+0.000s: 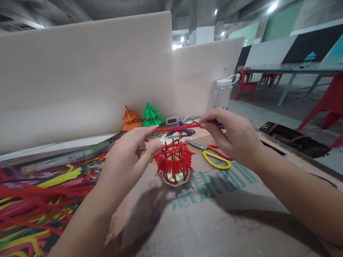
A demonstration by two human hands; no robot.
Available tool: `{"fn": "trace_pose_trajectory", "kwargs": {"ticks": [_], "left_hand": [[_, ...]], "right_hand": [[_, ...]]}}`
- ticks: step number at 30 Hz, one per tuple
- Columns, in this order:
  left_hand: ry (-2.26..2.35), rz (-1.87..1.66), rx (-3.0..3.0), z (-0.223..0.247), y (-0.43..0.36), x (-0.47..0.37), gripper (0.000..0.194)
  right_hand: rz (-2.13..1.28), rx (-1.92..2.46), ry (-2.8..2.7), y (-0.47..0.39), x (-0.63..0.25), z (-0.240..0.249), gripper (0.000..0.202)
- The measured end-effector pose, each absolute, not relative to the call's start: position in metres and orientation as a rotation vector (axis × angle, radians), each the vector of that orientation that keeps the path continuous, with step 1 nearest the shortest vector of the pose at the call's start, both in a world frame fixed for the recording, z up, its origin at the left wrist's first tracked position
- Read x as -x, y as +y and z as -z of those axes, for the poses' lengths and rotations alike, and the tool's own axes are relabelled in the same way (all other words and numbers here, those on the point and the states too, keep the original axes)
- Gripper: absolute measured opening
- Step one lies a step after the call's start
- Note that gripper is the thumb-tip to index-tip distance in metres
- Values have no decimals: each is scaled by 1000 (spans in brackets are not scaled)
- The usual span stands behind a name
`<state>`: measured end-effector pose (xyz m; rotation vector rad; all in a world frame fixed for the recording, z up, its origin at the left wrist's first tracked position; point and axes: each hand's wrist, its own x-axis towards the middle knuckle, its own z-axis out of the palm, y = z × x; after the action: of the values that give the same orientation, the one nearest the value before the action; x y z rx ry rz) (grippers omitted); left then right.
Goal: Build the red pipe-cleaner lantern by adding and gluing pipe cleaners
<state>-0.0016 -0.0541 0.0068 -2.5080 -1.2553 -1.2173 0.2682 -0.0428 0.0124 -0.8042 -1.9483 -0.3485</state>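
Note:
A red pipe cleaner (177, 128) is stretched level between my two hands. My left hand (133, 149) pinches its left end, with the thumb lower and apart from the index finger. The other end sits between the closed fingertips of my right hand (231, 132). Just below stands a small red pipe-cleaner structure (175, 161) with a fringed, roof-like ring, dark posts on top and a pale base. Scissors (213, 157) with a yellow and a red handle lie to its right, close to my right hand.
Many colourful pipe cleaners (44, 199) lie heaped at left. An orange tree (130, 118) and a green tree (151, 114) stand behind, near a small white device (171, 120), blue-handled pliers (181, 131) and a clear bottle (221, 94). White panels (74, 81) rise at the back.

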Motion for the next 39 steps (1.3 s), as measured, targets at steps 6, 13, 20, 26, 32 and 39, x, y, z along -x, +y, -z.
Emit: {"fn": "trace_pose_trajectory", "kwargs": {"ticks": [6,13,20,26,32,39], "left_hand": [[-1114,1062,2479,9,-41,-10,39],[-1203,1000,2553,24,-33,-17,30],[-1199,982,2554,28,-33,-22,26],[-1260,924,2536,31,-31,-21,43],[-1434,826,2707,32,-30,-13,81],[-1558,711,2762,23,-28,-1,87]], "right_hand": [[-2,988,-1865,-34,-266,-9,14],[-350,880,-2099,-19,-251,15,17],[-494,914,-2094,-6,-254,31,15],[-382,898,-2098,0,-257,42,16],[-526,1019,-1935,18,-268,39,24],[-754,959,-2194,21,-267,45,31]]}}
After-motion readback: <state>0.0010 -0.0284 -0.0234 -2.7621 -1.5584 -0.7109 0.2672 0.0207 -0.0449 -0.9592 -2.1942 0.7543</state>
